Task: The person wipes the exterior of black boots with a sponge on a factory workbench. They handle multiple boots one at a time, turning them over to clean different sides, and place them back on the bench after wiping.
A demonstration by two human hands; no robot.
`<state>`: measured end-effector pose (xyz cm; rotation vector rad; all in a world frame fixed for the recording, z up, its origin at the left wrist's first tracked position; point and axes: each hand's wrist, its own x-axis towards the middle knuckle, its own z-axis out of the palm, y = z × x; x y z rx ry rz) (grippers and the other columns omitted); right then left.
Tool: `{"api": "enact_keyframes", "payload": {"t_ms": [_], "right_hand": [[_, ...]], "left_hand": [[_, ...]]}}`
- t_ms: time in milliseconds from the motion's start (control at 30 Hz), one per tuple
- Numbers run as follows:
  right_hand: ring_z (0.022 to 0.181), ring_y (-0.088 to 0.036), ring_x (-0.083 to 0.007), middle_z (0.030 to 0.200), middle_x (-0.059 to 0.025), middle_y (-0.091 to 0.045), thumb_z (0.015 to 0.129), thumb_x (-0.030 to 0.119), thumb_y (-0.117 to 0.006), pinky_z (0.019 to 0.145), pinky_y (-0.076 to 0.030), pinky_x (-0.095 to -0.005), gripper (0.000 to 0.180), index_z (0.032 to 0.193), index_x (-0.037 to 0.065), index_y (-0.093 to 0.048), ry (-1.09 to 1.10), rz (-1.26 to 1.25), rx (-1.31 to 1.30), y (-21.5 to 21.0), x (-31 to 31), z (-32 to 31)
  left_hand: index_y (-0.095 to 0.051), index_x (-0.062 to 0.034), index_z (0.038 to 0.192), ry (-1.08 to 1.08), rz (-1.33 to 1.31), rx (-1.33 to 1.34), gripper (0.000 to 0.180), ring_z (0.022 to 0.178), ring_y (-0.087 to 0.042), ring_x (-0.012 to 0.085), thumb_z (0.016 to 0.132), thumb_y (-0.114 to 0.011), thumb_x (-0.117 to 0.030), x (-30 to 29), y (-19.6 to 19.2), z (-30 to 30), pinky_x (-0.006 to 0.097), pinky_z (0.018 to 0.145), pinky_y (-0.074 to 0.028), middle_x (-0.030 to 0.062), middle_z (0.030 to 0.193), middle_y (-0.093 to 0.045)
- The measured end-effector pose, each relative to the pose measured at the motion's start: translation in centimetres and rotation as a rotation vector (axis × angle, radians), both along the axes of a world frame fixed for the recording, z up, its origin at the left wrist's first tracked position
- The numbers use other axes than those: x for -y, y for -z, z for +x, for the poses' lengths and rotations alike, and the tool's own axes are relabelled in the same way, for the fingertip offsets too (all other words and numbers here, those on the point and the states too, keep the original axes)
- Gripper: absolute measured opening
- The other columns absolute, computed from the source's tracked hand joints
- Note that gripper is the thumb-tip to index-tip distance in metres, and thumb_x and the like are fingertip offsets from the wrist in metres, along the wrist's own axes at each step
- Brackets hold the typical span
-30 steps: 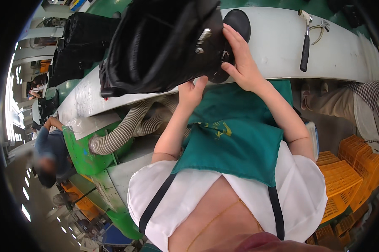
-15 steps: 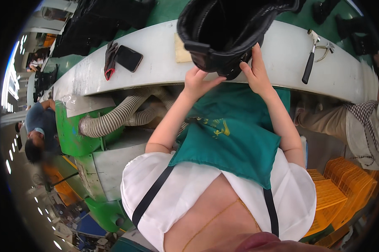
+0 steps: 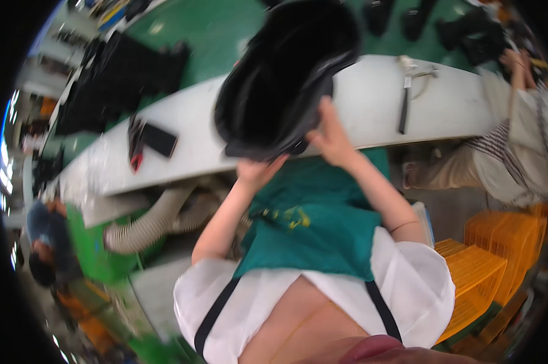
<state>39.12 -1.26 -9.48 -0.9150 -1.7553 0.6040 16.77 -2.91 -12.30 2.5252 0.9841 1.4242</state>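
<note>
A black boot [image 3: 286,91] is held up over the white tabletop, its wide dark opening turned toward me. My left hand [image 3: 258,173] grips its near lower end, the fingertips partly hidden beneath it. On the boot's right side, my right hand [image 3: 333,138] presses with the thumb and fingers around the edge. Motion blurs the boot and both hands a little. A green apron [image 3: 310,236] hangs below my hands.
On the white table [image 3: 371,115] lie a phone [image 3: 158,140], a dark glove with a red cuff [image 3: 135,145], a hammer [image 3: 403,100] and pincers [image 3: 428,74]. Black boots [image 3: 416,21] stand on the green surface beyond. A co-worker [image 3: 498,164] is at right, near orange crates [image 3: 480,267].
The view has shifted, so the table and tools appear lower and further left. Both hands keep hold of the boot, whose opening now faces me more fully.
</note>
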Motion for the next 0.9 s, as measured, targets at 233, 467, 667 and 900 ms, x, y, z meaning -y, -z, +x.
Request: {"api": "enact_keyframes", "payload": {"t_ms": [233,467,667,900], "right_hand": [[0.140,-0.016,-0.0347,0.150,-0.0197,-0.019,0.091,0.036,-0.050,0.113,-0.014,-0.0444,0.069,0.144,0.001,-0.022,-0.064,0.122,0.095,-0.9,-0.8,1.1],[0.136,-0.027,-0.0341,0.148,-0.0177,-0.026,0.090,0.021,-0.048,0.111,-0.021,-0.0427,0.059,0.142,0.002,-0.028,0.023,0.095,0.008,-0.8,0.4,1.1],[0.132,-0.032,-0.0340,0.145,-0.0184,-0.031,0.091,0.014,-0.044,0.109,-0.026,-0.0406,0.052,0.139,-0.001,-0.030,0.139,0.035,-0.174,-0.3,0.6,1.2],[0.130,-0.036,-0.0308,0.143,-0.0171,-0.034,0.087,0.006,-0.044,0.106,-0.032,-0.0407,0.054,0.139,-0.001,-0.030,0.108,-0.070,-0.169,0.0,0.4,0.8]], "left_hand": [[-0.035,0.0095,0.130,0.113,-0.457,0.205,0.091,0.117,-0.047,0.0294,0.071,-0.076,-0.046,0.2,1.3,0.2,0.039,0.097,-0.038,0.0194,0.126,-0.047],[-0.050,0.0035,0.124,-0.075,-0.820,0.246,0.042,0.115,-0.050,0.0233,0.089,-0.061,-0.017,-0.9,-5.1,4.1,0.034,0.099,-0.037,0.0150,0.127,-0.053],[-0.051,0.0048,0.123,-0.036,-0.899,1.016,0.044,0.104,-0.057,0.0181,0.095,-0.052,-0.030,-5.7,-5.1,-1.3,0.032,0.092,-0.045,0.0108,0.120,-0.056],[-0.054,0.0013,0.119,-0.053,-0.914,1.286,0.042,0.099,-0.062,0.0210,0.093,-0.054,-0.031,-13.1,-9.3,-9.1,0.037,0.087,-0.052,0.0100,0.112,-0.062]]}}
